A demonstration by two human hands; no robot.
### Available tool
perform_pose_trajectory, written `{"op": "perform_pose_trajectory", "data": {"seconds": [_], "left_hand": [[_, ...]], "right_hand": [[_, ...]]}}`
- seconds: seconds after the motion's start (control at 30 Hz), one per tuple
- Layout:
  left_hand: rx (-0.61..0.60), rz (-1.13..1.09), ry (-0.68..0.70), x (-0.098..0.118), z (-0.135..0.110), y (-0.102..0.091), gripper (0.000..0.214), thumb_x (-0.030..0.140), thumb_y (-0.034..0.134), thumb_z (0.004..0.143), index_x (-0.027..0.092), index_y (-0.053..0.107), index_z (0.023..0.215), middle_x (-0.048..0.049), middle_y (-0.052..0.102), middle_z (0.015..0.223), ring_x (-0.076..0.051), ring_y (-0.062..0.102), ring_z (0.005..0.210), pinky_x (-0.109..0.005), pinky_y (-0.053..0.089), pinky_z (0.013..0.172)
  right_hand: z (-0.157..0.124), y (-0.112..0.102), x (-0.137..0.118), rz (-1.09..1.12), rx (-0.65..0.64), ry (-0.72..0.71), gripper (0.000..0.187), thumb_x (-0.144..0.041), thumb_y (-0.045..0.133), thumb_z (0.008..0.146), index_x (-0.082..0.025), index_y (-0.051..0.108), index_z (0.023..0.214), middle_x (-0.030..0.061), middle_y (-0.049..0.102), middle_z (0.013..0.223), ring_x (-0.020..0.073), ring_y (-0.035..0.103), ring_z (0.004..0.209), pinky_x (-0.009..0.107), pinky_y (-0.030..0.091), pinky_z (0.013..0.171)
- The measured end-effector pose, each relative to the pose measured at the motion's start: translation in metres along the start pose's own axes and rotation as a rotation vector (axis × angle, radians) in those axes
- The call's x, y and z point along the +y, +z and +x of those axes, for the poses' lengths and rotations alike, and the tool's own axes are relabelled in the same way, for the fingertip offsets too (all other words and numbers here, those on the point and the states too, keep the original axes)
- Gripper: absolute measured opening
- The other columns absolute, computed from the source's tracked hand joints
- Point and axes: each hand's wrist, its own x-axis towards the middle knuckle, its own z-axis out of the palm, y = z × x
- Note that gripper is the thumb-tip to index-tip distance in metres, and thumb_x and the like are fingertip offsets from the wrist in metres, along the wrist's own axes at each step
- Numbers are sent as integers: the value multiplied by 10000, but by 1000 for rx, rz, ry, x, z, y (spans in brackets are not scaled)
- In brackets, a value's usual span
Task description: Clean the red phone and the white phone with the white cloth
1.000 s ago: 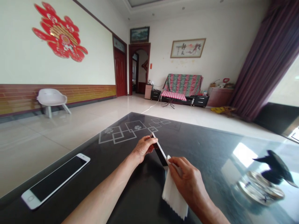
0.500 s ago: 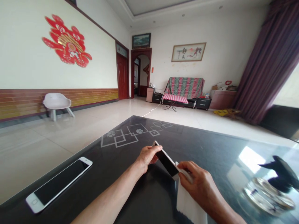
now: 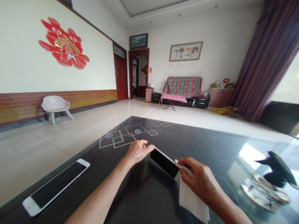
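A smartphone with a black screen and pale edges is tilted above the dark tabletop. My right hand grips its near right end through a white cloth, whose jagged lower edge hangs down toward the table. At the phone's far left end is my left hand, its thumb tip at the corner and its index finger lifted apart from the thumb; its other fingers are mostly hidden. A second, white smartphone lies face up to the left of my left arm.
The glossy black table has pale square patterns at its far corner. On the right stands a clear glass ashtray with a black object over it. Beyond are a white child's chair and a small striped table.
My left hand has moved left, loosening from around the phone's far end to only its thumb at the corner. The right hand keeps its grip with the cloth. The view has shifted slightly.
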Motion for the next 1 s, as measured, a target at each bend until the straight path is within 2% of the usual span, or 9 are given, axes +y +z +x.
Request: {"op": "perform_pose_trajectory", "data": {"seconds": [0.07, 0.13, 0.2, 0.27, 0.43, 0.67, 0.8, 1.0], "left_hand": [[-26, 71, 142, 7, -1, -1, 159, 250, 769, 580, 245, 719, 731, -8, 664, 800, -211, 592, 833, -265, 432, 792], [-99, 227, 393, 10, -3, 2, 153, 191, 711, 653, 264, 734, 787, -16, 672, 919, -212, 569, 909, -287, 407, 865], [-176, 403, 648, 9, -5, 7, 196, 155, 634, 734, 270, 737, 855, -28, 677, 951, -214, 555, 928, -309, 410, 869], [-222, 515, 766, 4, -5, 11, 230, 144, 574, 792, 269, 737, 895, -36, 683, 938, -211, 557, 901, -312, 427, 832], [-272, 579, 759, -5, -2, 11, 244, 137, 554, 810, 277, 744, 870, -32, 688, 887, -195, 584, 813, -307, 437, 791], [-318, 569, 760, 2, -10, 17, 249, 178, 540, 824, 291, 742, 915, -36, 679, 904, -204, 571, 841, -309, 435, 800], [-335, 507, 694, 2, -13, 23, 208, 218, 578, 802, 304, 749, 883, -34, 667, 893, -203, 559, 839, -308, 431, 807], [-293, 466, 600, 2, -17, 24, 184, 203, 605, 766, 301, 757, 799, -27, 670, 820, -198, 560, 800, -300, 418, 811]], "right_hand": [[-1, 0, 1, -1, -5, 3, 194, -192, 499, 722, -220, 656, 832, -6, 691, 798, 154, 651, 696, 242, 492, 665], [-1, 0, 2, 1, -9, -1, 193, -193, 498, 728, -219, 656, 836, -5, 691, 801, 154, 650, 698, 242, 490, 667], [-2, -1, 1, 5, -5, -8, 188, -195, 500, 730, -214, 656, 835, -2, 692, 800, 155, 650, 696, 243, 489, 668], [-1, -2, 1, 8, 6, -7, 181, -199, 504, 732, -210, 655, 831, 3, 693, 797, 158, 650, 695, 245, 490, 669], [0, -2, 2, 21, 29, -5, 178, -219, 510, 748, -212, 662, 840, 7, 695, 807, 161, 650, 704, 250, 493, 671], [-4, -1, 1, 36, 26, -12, 185, -206, 506, 754, -223, 668, 842, 0, 690, 820, 156, 651, 718, 247, 492, 685], [-4, -2, 2, 52, 30, -24, 190, -206, 506, 764, -219, 672, 855, 6, 687, 822, 158, 652, 737, 246, 492, 695], [0, 0, 12, 123, 21, -50, 184, -201, 503, 810, -213, 669, 888, 17, 688, 865, 156, 646, 793, 250, 479, 745]]}}
